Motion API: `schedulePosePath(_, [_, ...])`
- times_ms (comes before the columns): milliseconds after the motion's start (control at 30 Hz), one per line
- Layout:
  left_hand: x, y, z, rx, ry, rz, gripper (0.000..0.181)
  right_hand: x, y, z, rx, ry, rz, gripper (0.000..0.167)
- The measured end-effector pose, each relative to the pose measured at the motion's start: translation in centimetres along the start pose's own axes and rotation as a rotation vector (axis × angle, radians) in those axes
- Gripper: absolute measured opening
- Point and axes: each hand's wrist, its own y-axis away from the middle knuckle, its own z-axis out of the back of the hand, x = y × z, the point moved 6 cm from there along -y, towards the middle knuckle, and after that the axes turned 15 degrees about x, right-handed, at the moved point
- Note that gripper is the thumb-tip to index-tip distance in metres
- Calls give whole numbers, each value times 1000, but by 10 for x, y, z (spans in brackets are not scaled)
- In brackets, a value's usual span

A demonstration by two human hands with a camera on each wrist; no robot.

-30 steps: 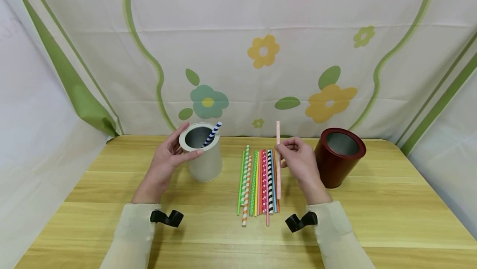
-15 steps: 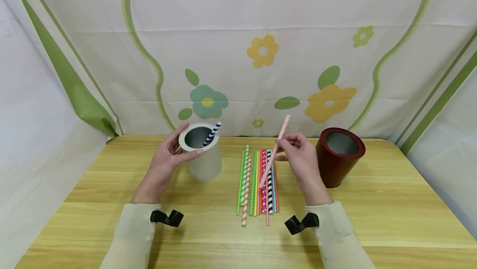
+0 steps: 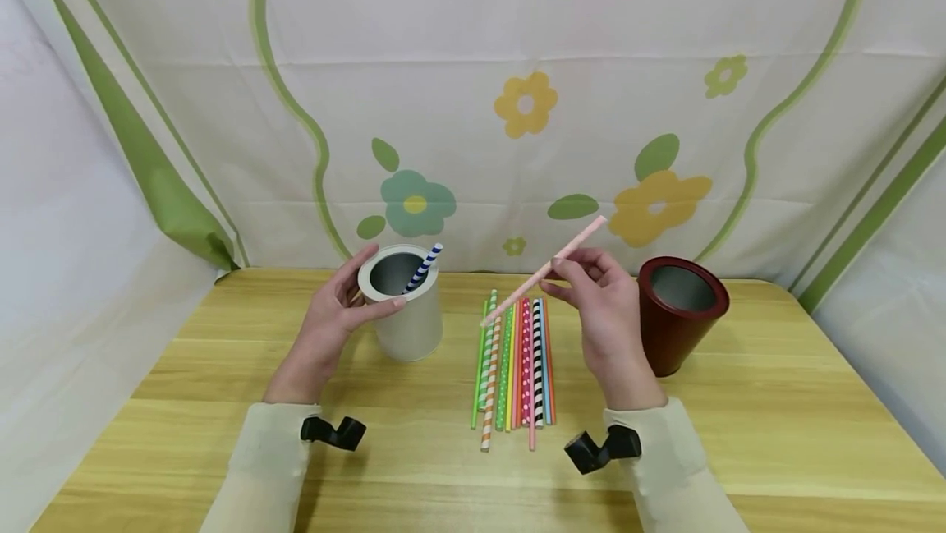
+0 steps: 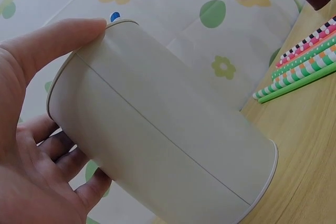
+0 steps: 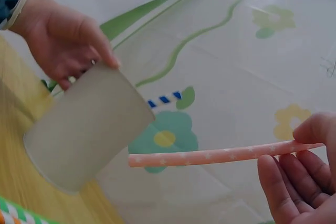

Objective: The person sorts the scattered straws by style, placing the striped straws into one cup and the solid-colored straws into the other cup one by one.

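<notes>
My left hand (image 3: 330, 323) grips a white can (image 3: 409, 329) near its rim, thumb on the near side and fingers round the left side. The can stands upright on the table. Out of its mouth leans a blue-and-white striped straw (image 3: 424, 268). Between thumb and fingertips my right hand (image 3: 608, 315) pinches a pink straw (image 5: 210, 156) with white stars, held in the air on a slant. Its lower left end lies above a row of paper straws (image 3: 510, 369) in several colours, striped, dotted and plain, side by side on the table.
A dark red can (image 3: 681, 315) stands just right of my right hand, with no straw visible in its mouth. Behind the wooden table (image 3: 414, 467) hangs a flower-printed cloth (image 3: 458, 106), with pale cloth walls at both sides.
My right hand has tilted the pink straw from nearly upright to a slant, its lower end swinging left and up over the row. My left hand has stayed on the white can.
</notes>
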Motion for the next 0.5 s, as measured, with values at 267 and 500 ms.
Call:
schedulePosePath(267, [0,0,-1,-3,6,9,92,31,-1,-31,46,-86,181,12])
schedulePosePath(500, [0,-1,-1,2,6,6,91,42,-7,-60,48,-193,234,16])
